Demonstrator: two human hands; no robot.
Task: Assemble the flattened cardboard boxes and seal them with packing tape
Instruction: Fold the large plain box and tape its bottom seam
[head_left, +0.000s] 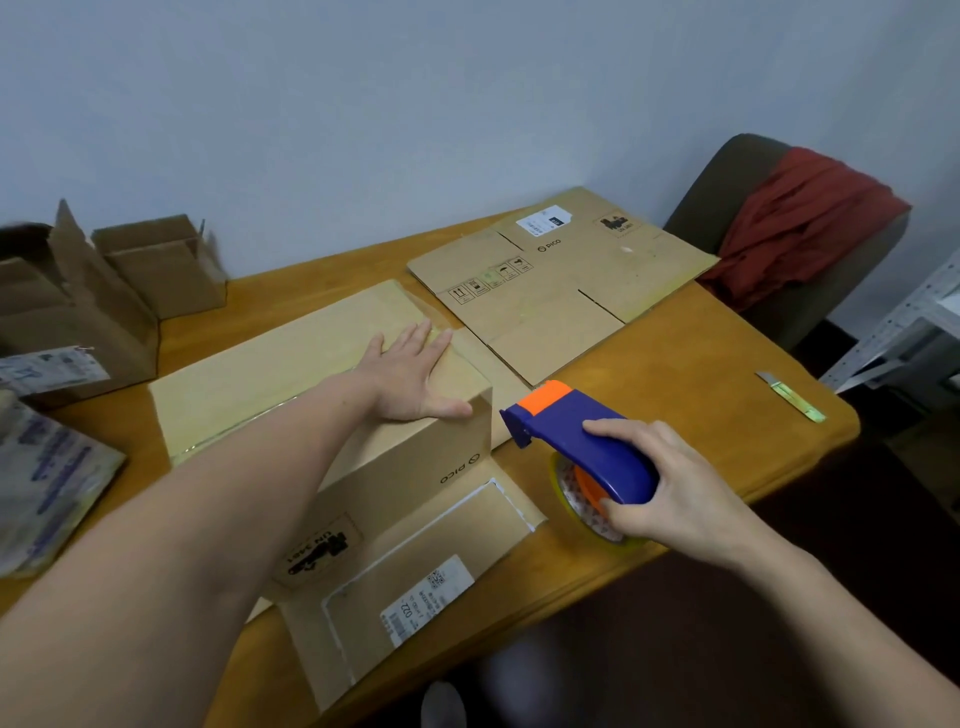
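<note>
Two hands: my left hand (410, 376) presses flat on the box (260, 374), fingers (415, 335) straight; my right hand (675, 488) grips the tape dispenser (587, 447) just beside it.

A plain back room, an office or a storeroom, is seen to be used as a packing corner. A wooden table (675, 332) is set against a bare pale wall (363, 104). Opened cartons (161, 265) are stacked at the far left, and a flattened carton (561, 291) is laid at the far side. A tape dispenser (587, 447) and a cutter (789, 397) are seen at the right. A padded chair (727, 176) draped with red cloth (810, 218) and slotted metal shelving (893, 332) are placed beyond the table's right end.
</note>
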